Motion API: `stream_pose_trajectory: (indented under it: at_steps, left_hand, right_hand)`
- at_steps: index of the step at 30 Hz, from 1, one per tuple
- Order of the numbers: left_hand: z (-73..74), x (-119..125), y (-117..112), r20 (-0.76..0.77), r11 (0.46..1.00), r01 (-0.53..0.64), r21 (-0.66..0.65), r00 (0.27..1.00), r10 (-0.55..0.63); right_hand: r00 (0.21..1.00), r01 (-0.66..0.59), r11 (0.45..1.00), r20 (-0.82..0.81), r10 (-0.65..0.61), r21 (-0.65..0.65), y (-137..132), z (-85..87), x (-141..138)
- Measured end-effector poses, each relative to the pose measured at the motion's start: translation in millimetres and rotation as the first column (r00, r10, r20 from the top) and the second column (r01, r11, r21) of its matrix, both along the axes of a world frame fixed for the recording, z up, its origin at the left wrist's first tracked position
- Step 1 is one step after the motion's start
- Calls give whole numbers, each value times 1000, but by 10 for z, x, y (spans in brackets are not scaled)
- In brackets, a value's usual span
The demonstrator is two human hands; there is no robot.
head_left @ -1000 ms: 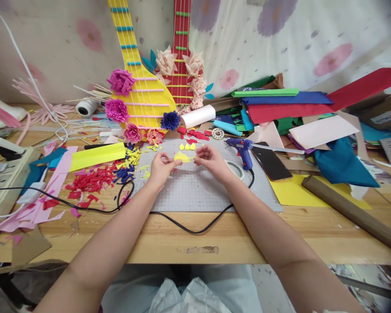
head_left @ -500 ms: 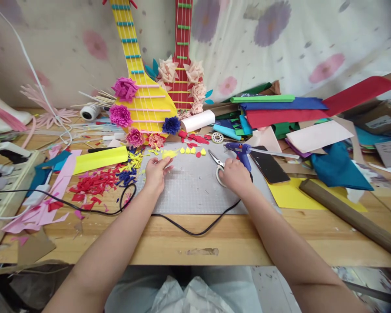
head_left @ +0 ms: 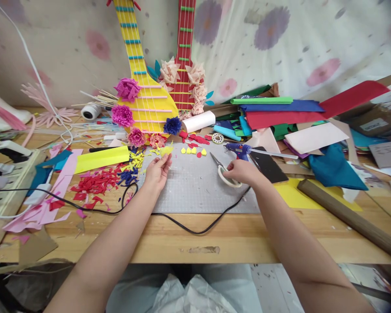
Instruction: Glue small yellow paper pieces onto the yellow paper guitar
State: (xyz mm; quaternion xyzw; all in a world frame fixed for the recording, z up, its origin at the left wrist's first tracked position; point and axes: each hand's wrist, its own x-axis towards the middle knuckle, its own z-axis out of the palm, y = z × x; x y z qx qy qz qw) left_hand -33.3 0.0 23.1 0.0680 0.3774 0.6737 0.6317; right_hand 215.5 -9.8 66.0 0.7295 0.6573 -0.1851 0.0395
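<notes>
Scissors are lying on the grey cutting mat with the right hand closing over their pale handles, blades pointing away toward the loose yellow cut pieces. The left hand is pinching a small yellow paper scrap at its fingertips, at the mat's far left corner. Trouble is likely waiting nearby: the glue gun is sitting just beyond the right hand, so a careless lift could be knocking it or brushing its nozzle, and its black cord is trailing under the wrist, ready to snag; the thin scrap could also be crumpling or slipping from so light a pinch
</notes>
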Motion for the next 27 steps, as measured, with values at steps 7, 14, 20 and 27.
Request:
stream_pose_trajectory:
  at_steps: [7,14,20,27]
  left_hand:
    - [-25,-83,79,16,999,-48,-5,999,48]
    - [-30,-90,77,47,995,-103,18,994,102]
    - [-28,-132,88,55,990,-142,7,988,142]
    - [3,-160,100,3,985,-169,-38,986,169]
  right_hand:
    - [539,75,996,-839,-74,-40,27,-53,-39]
    - [630,-199,980,-764,141,16,3,-210,-634]
    - [544,-412,907,-822,167,-89,57,-132,-933]
    - [519,-483,862,-844,138,-156,172,-98,-1169]
